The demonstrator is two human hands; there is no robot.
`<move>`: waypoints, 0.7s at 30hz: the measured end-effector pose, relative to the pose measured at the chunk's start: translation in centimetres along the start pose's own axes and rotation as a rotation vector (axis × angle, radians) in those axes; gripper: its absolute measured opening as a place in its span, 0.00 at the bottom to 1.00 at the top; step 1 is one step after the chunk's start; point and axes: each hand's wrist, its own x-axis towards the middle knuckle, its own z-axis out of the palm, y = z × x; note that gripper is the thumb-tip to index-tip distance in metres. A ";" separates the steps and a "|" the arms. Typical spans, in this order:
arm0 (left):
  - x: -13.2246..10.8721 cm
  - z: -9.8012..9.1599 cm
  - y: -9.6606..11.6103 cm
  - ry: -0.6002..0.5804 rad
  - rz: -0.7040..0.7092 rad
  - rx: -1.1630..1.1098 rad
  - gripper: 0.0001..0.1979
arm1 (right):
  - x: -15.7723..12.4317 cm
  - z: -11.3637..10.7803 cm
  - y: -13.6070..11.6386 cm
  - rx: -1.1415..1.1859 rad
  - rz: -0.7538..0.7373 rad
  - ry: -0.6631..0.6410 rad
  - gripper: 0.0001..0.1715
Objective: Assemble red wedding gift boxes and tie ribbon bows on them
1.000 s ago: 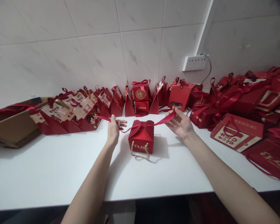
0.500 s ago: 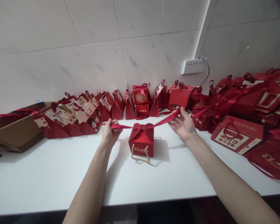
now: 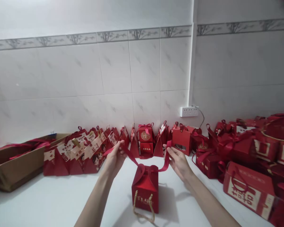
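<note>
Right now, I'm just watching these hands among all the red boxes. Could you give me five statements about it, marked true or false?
1. The left hand and the right hand both hold a red ribbon. True.
2. The red ribbon is tied in a finished bow. False: its two ends are held apart, with no bow.
3. A gold rope handle hangs at the front of the small box between the hands. True.
4. The small box lies on its side. False: it stands upright on the white table.
5. A white socket is fixed to the tiled wall. True.
</note>
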 end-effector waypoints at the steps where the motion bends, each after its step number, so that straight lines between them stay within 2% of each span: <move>1: 0.2 0.8 0.0 -0.051 0.009 0.053 0.05 | 0.1 0.8 -0.1 -0.026 0.000 -0.026 0.19; 6: 0.8 4.1 -0.2 -0.336 0.008 0.249 0.09 | 1.6 4.2 -0.7 -0.037 -0.031 -0.141 0.17; 10: 0.7 4.9 -0.3 -0.541 0.060 0.447 0.19 | 2.8 6.0 -1.8 -0.074 -0.041 -0.269 0.15; 14: 0.1 5.3 0.2 -0.495 0.219 0.655 0.09 | 2.2 7.1 -2.7 -0.198 -0.083 -0.361 0.13; 18: -0.9 6.0 0.9 -0.431 0.412 0.776 0.14 | 0.6 7.5 -3.4 -0.199 -0.085 -0.455 0.12; 21: -2.0 6.5 1.3 -0.454 0.451 0.805 0.13 | -0.5 7.7 -4.3 -0.229 -0.104 -0.522 0.10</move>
